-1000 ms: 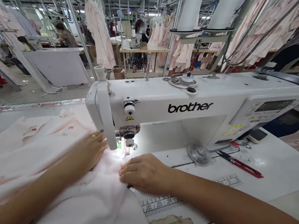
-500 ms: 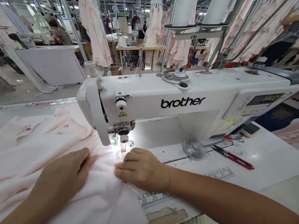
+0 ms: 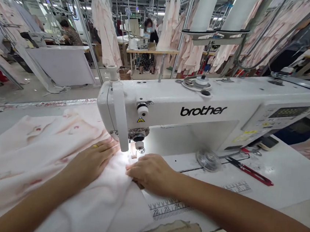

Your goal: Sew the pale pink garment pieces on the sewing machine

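Pale pink fabric with small red motifs spreads over the left of the machine table and runs to the needle area of a white sewing machine. My left hand, a ring on one finger, lies flat on the cloth with fingers stretched toward the needle. Just right of the needle area, my right hand pinches the fabric's edge between thumb and curled fingers. The machine's lamp brightens the cloth there, and the glare hides the needle tip.
Red-handled thread snips and a clear round bobbin-like disc lie on the table at right. A printed ruler runs near the front edge. Thread cones stand above. Co-workers and hanging pink garments fill the background.
My left hand has opened from a closed grip and slid forward flat on the cloth toward the needle. My right hand keeps its pinch. The view has shifted slightly left.
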The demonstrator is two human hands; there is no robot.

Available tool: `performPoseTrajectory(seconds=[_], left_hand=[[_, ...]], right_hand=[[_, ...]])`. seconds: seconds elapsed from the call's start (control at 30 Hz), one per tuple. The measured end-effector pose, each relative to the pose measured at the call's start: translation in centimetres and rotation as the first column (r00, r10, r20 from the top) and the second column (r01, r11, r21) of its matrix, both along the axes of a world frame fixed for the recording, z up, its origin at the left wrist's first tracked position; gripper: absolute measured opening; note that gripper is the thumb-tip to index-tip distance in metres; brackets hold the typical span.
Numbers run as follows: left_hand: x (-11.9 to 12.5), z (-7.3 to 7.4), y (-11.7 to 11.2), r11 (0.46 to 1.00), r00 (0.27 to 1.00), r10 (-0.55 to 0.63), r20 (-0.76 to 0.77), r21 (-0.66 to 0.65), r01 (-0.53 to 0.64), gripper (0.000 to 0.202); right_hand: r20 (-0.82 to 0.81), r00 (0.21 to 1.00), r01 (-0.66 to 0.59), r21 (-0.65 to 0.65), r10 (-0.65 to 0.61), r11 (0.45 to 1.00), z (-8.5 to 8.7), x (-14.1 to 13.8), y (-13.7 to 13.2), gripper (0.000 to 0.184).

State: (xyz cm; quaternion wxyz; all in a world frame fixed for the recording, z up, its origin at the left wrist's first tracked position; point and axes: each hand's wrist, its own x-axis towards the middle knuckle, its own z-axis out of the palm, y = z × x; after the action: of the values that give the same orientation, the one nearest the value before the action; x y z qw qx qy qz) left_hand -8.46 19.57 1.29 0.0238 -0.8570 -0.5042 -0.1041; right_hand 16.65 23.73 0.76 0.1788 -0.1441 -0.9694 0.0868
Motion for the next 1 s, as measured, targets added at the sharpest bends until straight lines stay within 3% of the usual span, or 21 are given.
performPoseTrajectory(seconds=[0.17, 0.3, 0.47, 0.6, 0.73, 0.9, 1.0], left_hand=[[-0.4, 1.1, 2.7, 0.994, 0.996, 0.048, 0.071, -0.106, -0.04, 0.031], [0.0, 2.9, 3.0, 0.988, 0.994, 0.06, 0.089, -0.15, -0.046, 0.03], [2.7, 4.1, -0.8, 0.987, 0.978, 0.098, 0.184, -0.147, -0.071, 0.019], [4.8, 2.7, -4.3, 0.981, 0.959, 0.184, 0.214, -0.098, -0.166, 0.019], [5.2, 2.3, -5.1, 0.98, 0.95, 0.192, 0.247, -0.096, -0.173, 0.019], [5.6, 3.6, -4.1, 0.909, 0.803, 0.395, 0.445, -0.318, -0.271, 0.038], [5.8, 3.0, -3.2, 0.881, 0.714, 0.467, 0.522, -0.345, -0.324, 0.038]], right_hand=[[0.043, 0.996, 0.073, 0.003, -0.073, 0.997, 0.7, -1.3, 1.3, 0.023], [0.018, 0.996, 0.084, -0.048, -0.083, 0.995, 0.7, -1.4, 1.5, 0.022], [-0.039, 0.994, 0.094, -0.124, -0.099, 0.988, 0.9, -0.3, 1.1, 0.013], [-0.018, 0.989, 0.141, -0.127, -0.145, 0.982, 1.3, 0.5, 1.3, 0.019], [-0.016, 0.995, 0.097, -0.086, -0.099, 0.992, 1.2, 0.7, 1.8, 0.014], [0.007, 1.0, -0.021, 0.1, 0.021, 0.995, 0.6, 0.1, 2.2, 0.012], [0.05, 0.995, -0.096, 0.186, 0.088, 0.978, 0.7, -0.3, 2.3, 0.012]])
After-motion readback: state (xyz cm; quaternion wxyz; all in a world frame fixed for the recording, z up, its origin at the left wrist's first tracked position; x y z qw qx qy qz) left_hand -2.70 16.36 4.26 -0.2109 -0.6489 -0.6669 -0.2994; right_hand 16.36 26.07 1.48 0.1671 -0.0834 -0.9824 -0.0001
